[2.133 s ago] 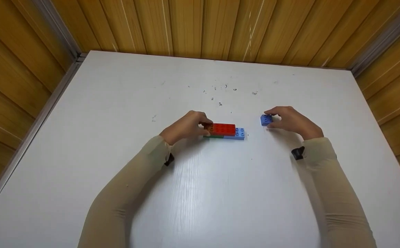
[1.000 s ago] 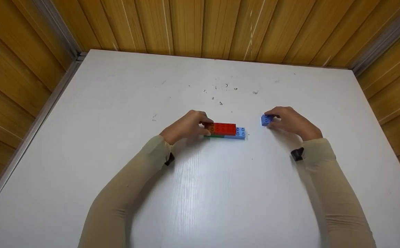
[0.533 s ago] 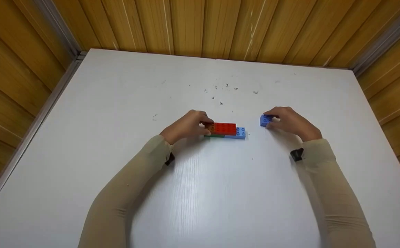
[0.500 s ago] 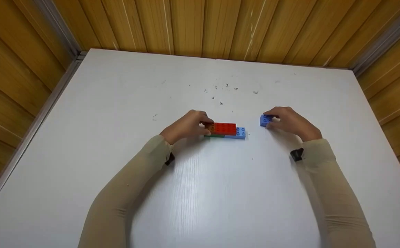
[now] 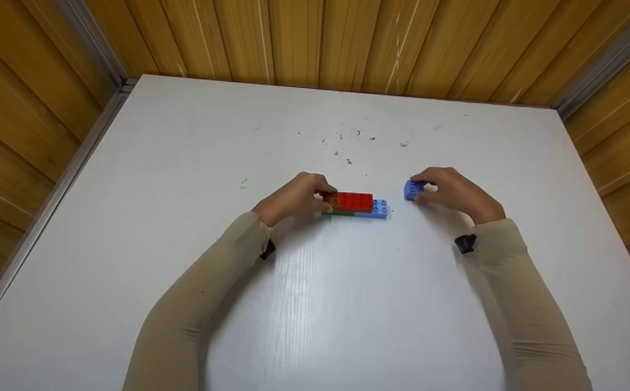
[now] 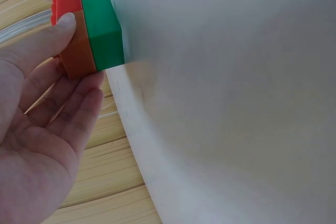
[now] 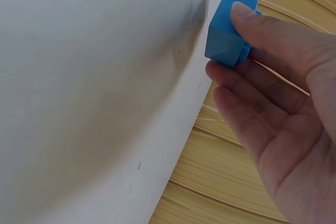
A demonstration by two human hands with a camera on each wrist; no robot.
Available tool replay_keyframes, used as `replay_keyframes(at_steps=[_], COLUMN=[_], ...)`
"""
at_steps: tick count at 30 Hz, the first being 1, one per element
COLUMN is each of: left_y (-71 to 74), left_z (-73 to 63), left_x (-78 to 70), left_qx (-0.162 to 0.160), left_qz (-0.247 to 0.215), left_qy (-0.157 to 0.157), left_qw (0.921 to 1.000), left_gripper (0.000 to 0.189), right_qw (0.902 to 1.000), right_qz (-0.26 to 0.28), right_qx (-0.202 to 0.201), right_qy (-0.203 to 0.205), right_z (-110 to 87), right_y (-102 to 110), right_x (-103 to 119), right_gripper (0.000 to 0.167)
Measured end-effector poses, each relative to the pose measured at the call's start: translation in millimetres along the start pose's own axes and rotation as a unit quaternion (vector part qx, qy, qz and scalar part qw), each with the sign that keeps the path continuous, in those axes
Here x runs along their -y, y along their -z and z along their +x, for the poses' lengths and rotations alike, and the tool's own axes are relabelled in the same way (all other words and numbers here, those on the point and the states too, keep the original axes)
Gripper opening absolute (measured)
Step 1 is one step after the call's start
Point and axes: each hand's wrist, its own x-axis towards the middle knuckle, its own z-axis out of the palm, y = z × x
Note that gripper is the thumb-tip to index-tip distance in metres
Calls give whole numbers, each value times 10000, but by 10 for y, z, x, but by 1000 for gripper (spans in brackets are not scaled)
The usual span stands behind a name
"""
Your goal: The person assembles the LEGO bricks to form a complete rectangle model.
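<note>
My left hand pinches the left end of a row of joined toy building bricks. On top there, an orange brick meets a longer red brick. Underneath are a green brick and a light blue brick, whose studs show past the red one's right end. A small blue brick is pinched between thumb and fingers of my right hand, to the right of the row and apart from it. Its studs face away from the table in the right wrist view.
The white table carries dark scuff marks beyond the bricks. Wood-patterned panels stand behind it and at both sides. Each wrist wears a black strap piece.
My right hand has moved the blue brick slightly left, nearer to the joined row, and it looks a little turned. The left hand keeps its grip in place.
</note>
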Motion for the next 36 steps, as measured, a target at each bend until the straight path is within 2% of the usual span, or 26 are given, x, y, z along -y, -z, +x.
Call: replay_keyframes(at_steps=[14,26,33,36], left_y=[4,1,0,4], left_z=[-1,9,5,-3], left_x=[-8,-15,-11,-9], left_qx=[9,33,47,19], left_qz=[5,45,3,-3], left_qy=[7,151,147,26], left_qw=[10000,9999,9999,10000], left_gripper=[38,39,40,39], right_qw=[9998,9985,9963,9942], right_qz=[-156,-386,-510,-534], right_qx=[7,27,24,-29], right_qy=[149,396,685,936], right_z=[16,12,-1,-7], right_y=[-17,-26,-45,-56], right_x=[102,228,291,307], right_gripper=[49,48,46,45])
